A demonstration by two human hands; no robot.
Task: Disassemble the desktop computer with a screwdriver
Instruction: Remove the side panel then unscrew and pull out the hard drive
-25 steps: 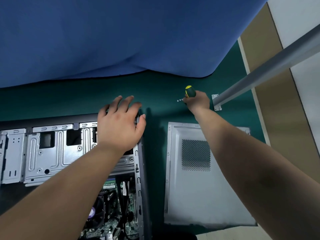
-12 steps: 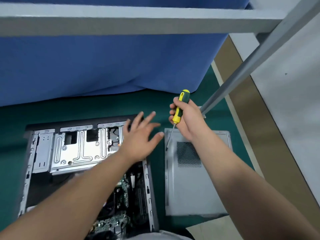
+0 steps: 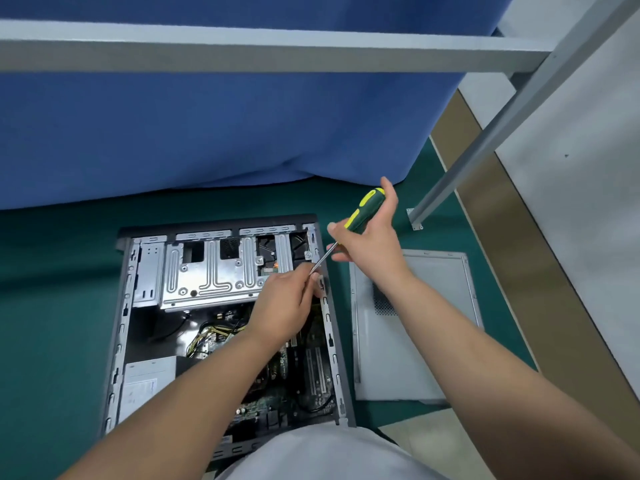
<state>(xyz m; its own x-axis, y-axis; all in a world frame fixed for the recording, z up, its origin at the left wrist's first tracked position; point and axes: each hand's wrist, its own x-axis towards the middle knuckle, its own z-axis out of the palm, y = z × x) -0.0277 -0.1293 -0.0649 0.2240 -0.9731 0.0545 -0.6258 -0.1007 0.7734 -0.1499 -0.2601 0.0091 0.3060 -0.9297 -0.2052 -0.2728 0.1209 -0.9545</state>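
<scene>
Screwdriver [image 3: 364, 212] gripped by the right hand [image 3: 372, 237], its shaft tip pinched by the left hand [image 3: 287, 303] to steer it toward the desktop computer [image 3: 221, 320] drive cage's [image 3: 214, 271] right edge.

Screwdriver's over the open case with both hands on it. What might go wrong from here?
1. The left hand pinches the shaft near the tip of the screwdriver; a slip may jab a finger.
2. The tip hangs over the open case; a loosened screw may drop among the cables.
</scene>
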